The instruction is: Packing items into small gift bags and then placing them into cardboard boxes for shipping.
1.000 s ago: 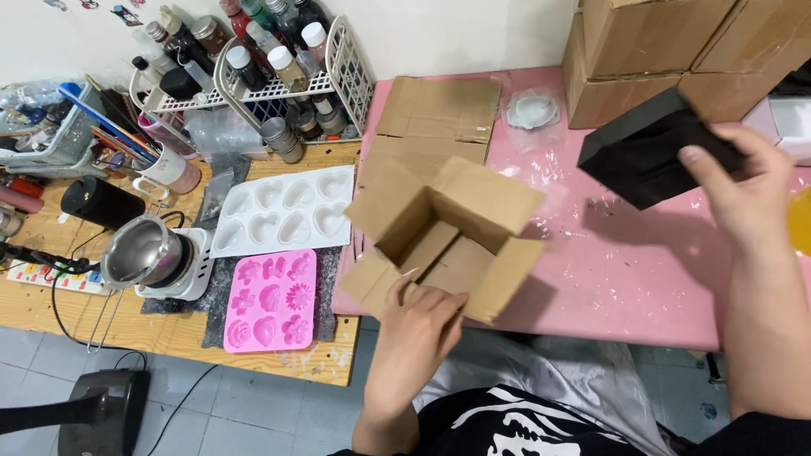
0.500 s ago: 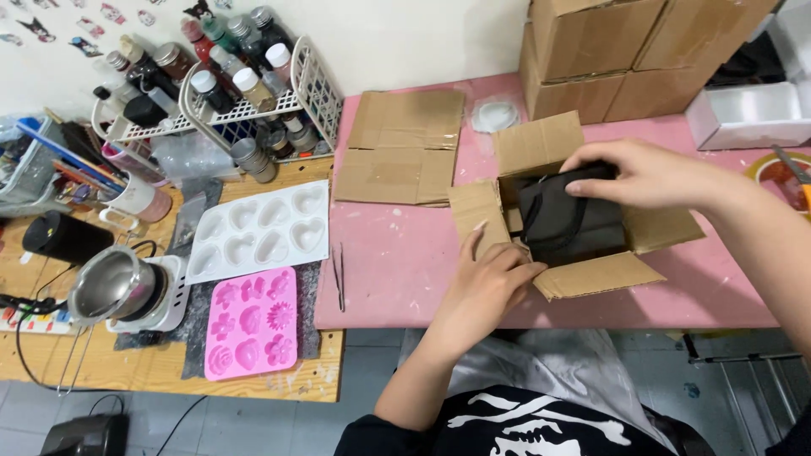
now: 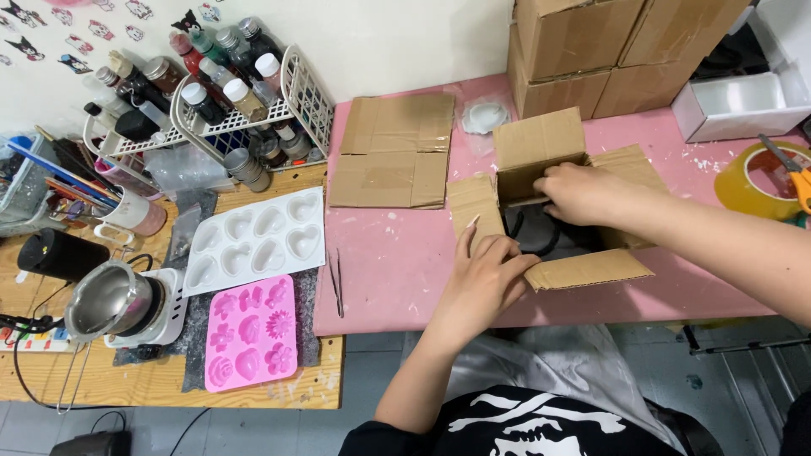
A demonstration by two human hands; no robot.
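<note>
Right hand (image 3: pixel 583 192) inside open cardboard box (image 3: pixel 541 148) (left hand (image 3: pixel 490 270) steadying)

The open brown box (image 3: pixel 541 160) was matt, rough corrugated cardboard; the black item inside (image 3: pixel 549 241) looked dull. The pink painted surface (image 3: pixel 397 270) was scuffed and white-flecked. The pink flower mould (image 3: pixel 250 333) looked smooth, soft silicone; the round melting pot (image 3: pixel 106 297) was shiny metal.

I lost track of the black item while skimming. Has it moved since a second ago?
Yes. The black item went from the right hand, raised near the stacked boxes, down into the open carton.
</note>
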